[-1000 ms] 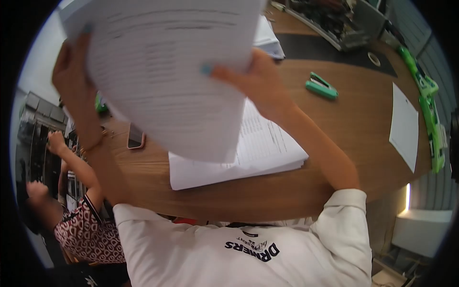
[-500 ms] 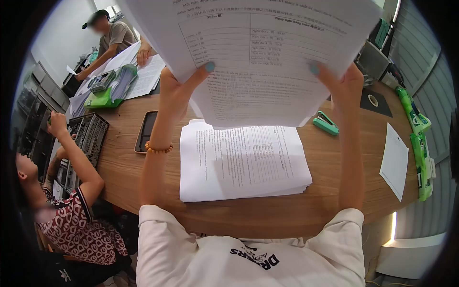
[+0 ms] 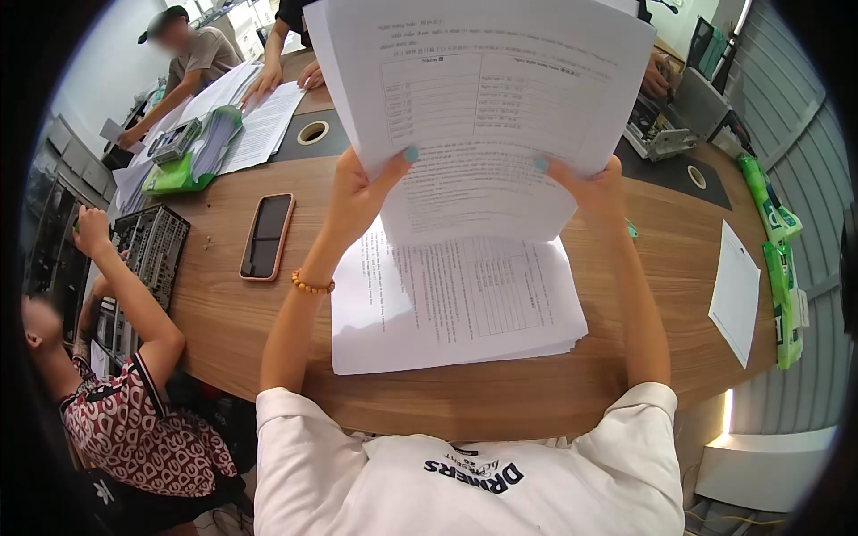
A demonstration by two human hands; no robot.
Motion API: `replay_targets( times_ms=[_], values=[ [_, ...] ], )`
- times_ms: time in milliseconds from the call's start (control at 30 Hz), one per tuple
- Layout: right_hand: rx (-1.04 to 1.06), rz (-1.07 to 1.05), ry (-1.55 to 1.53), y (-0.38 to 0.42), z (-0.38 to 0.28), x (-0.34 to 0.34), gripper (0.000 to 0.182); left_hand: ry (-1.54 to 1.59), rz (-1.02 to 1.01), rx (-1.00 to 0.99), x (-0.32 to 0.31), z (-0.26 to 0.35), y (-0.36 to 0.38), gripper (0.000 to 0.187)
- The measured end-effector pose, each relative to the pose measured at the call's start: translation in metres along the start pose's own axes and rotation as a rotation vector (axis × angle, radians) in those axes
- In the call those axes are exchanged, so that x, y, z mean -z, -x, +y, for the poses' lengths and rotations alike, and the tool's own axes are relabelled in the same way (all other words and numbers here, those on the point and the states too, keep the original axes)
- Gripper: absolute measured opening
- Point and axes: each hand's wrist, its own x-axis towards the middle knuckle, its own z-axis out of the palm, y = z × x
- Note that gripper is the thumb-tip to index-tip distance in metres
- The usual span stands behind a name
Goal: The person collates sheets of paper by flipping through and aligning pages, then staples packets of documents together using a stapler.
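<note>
A raised bundle of printed sheets point(image 3: 483, 179) with a table of text is held upright between my two hands. My left hand point(image 3: 365, 189) grips its left edge, thumb on the printed face and fingers behind. On the right edge my right hand point(image 3: 585, 186) grips in the same way, its fingers mostly hidden by the paper. Below lies a stack of printed paper point(image 3: 447, 308) on the wooden table, its edges slightly uneven; the lower edge of the held sheets overlaps its top. A green stapler point(image 3: 632, 230) barely shows behind my right forearm.
Left of my left arm lies a phone point(image 3: 266, 238). Rolls of tape point(image 3: 313, 133) sit on dark mats. A single sheet point(image 3: 736, 295) and green packs point(image 3: 783, 304) line the right side. A black crate point(image 3: 161, 259) stands left, beside a seated person point(image 3: 147, 420); others work across the table.
The held sheets have come lower and further from my face, and my hands have moved closer together. More of the far side of the table shows, including another person's hands.
</note>
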Motion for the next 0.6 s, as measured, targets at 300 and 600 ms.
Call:
replay_targets(
  times_ms=[300,600],
  values=[
    [0.250,0.049,-0.109,0.006,0.004,-0.007,0.023,0.004,0.042,-0.083,-0.004,0.028,0.002,0.025],
    [0.083,0.097,0.002,0.016,-0.004,-0.009,0.020,-0.538,0.082,0.139,-0.005,0.033,0.020,0.018]
  ],
)
